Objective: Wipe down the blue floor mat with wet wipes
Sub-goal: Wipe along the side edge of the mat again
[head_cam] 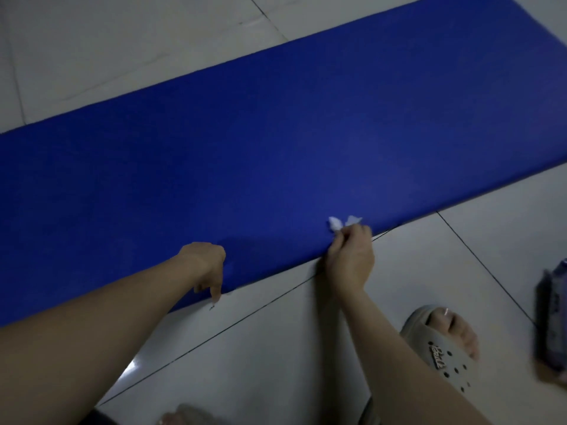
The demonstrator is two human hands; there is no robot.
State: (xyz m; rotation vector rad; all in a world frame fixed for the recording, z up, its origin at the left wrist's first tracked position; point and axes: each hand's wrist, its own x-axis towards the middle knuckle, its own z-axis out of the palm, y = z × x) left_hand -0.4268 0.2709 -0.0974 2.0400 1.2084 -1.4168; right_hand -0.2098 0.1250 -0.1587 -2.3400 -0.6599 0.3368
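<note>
The blue floor mat (pixel 276 148) is lying flat on the tiled floor (pixel 122 41), running from 8 o'clock to 1 o'clock. On its near edge, at 5 o'clock, the right hand (pixel 351 256) is pinching a crumpled white wet wipe (pixel 336 223). The left hand (pixel 204 265) is resting with fingers curled at the edge at 7 o'clock; whether it is gripping the edge is unclear. A grey sandal (pixel 441 351) is standing at 5 o'clock.

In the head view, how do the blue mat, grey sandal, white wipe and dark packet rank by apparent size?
1. blue floor mat
2. grey sandal and dark packet: not ranked, because the frame cuts off the packet
3. wet wipe, partly hidden in the right hand
</note>
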